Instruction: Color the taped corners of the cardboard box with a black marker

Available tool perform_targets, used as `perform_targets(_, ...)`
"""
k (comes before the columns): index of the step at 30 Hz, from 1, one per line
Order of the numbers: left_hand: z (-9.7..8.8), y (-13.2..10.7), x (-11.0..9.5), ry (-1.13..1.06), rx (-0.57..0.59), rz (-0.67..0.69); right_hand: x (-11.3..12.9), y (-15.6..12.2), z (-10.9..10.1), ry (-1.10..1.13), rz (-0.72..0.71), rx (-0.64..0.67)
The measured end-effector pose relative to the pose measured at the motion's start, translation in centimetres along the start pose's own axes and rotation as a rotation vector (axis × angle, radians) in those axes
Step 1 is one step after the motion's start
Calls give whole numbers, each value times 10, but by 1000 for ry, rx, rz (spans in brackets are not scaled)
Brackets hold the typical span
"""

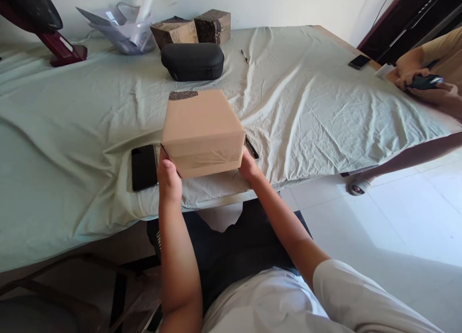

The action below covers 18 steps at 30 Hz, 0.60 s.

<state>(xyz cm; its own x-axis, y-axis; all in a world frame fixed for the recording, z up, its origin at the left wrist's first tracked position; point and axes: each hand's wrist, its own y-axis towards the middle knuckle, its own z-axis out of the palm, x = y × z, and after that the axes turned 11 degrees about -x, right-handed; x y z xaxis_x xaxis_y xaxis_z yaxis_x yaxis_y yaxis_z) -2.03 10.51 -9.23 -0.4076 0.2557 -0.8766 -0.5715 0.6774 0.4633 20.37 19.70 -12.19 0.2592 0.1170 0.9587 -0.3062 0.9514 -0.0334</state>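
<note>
A brown cardboard box (202,131), sealed with clear tape and carrying a dark patch on its far top edge, is held just above the near edge of the table. My left hand (169,175) grips its lower left corner, thumb up against the near face. My right hand (248,165) clasps the lower right corner, its fingers hidden behind the box. A black phone (144,167) lies on the sheet just left of my left hand.
A pale green sheet (306,107) covers the table. Behind the box lie a black oval case (192,61), two brown packages (193,29), crumpled plastic (124,27), a pen (245,56) and a second phone (358,61). Another person's hand (415,78) holds a dark device at right.
</note>
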Motion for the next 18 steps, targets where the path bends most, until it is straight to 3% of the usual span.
perform_targets(7,-4,-11,4,49,-97,-72,0,-3,1,50,-94,3)
perform_targets(12,-4,-12,-8,-162,-46,-139,14,-8,2,35,-181,-16)
perform_targets(14,-5,-12,-13,-301,-18,-262,21,-11,3,-5,-218,-73)
perform_targets(18,-3,-13,-2,-442,28,-740,28,-15,6,-2,-315,-84)
